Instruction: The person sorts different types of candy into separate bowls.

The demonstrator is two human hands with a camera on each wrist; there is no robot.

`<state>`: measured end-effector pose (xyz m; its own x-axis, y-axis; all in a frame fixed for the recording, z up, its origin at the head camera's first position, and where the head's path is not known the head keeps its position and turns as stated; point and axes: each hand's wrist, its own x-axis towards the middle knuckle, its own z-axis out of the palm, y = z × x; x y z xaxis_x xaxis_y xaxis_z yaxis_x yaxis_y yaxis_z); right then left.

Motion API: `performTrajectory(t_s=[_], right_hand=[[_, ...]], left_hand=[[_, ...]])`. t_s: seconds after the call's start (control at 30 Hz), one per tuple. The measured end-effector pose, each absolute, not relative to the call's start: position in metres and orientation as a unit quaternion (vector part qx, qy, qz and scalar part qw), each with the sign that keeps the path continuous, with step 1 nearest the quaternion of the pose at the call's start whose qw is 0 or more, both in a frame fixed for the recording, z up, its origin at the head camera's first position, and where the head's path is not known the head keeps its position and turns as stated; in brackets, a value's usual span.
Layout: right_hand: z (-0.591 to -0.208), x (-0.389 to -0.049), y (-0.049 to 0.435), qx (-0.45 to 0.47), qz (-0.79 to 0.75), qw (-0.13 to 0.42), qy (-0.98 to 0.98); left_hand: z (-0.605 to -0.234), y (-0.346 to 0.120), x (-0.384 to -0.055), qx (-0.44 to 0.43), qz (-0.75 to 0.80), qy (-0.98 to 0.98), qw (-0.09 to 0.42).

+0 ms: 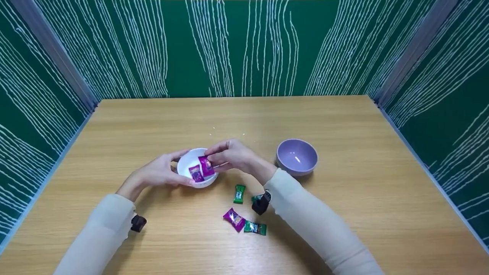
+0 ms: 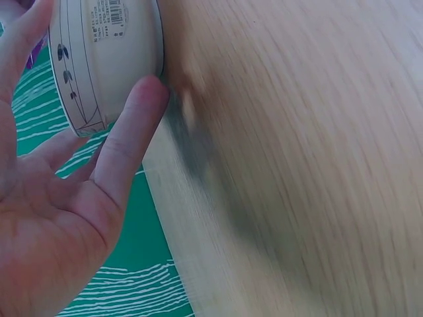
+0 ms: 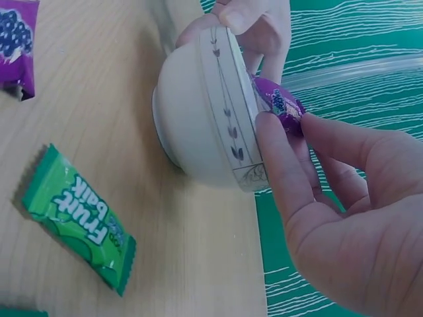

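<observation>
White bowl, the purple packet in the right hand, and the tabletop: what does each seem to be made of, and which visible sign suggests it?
White bowl: probably glazed ceramic, from its smooth wall and foot ring; possibly plastic. Purple packet: likely thin plastic or foil film, from its shiny, creased surface. Tabletop: wood or wood-look laminate, smooth, showing grain lines.

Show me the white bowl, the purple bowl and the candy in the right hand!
White bowl (image 3: 188, 112): right wrist view, outer wall.
Purple bowl (image 1: 297, 154): head view, bare inside.
Candy (image 3: 281, 104): right wrist view, wrapper's middle.
</observation>
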<state>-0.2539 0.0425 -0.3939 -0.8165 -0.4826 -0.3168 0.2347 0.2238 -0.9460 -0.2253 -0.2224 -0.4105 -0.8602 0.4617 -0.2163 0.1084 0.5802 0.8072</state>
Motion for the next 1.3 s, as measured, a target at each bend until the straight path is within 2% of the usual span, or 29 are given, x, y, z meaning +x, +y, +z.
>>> performTrajectory(t_s=[0.77, 1.0, 1.3], right_hand=[[-0.395, -0.255, 0.046, -0.072, -0.668, 0.334, 0.661], [-0.387, -0.246, 0.055, -0.119, -0.638, 0.366, 0.667], [-0.373, -0.228, 0.077, -0.209, -0.493, 0.433, 0.725]], left_hand=[[-0.409, -0.224, -0.228, 0.159, 0.429, 0.863, 0.215], [-0.412, -0.225, -0.227, 0.165, 0.432, 0.86, 0.216], [-0.414, -0.225, -0.224, 0.172, 0.424, 0.867, 0.196]])
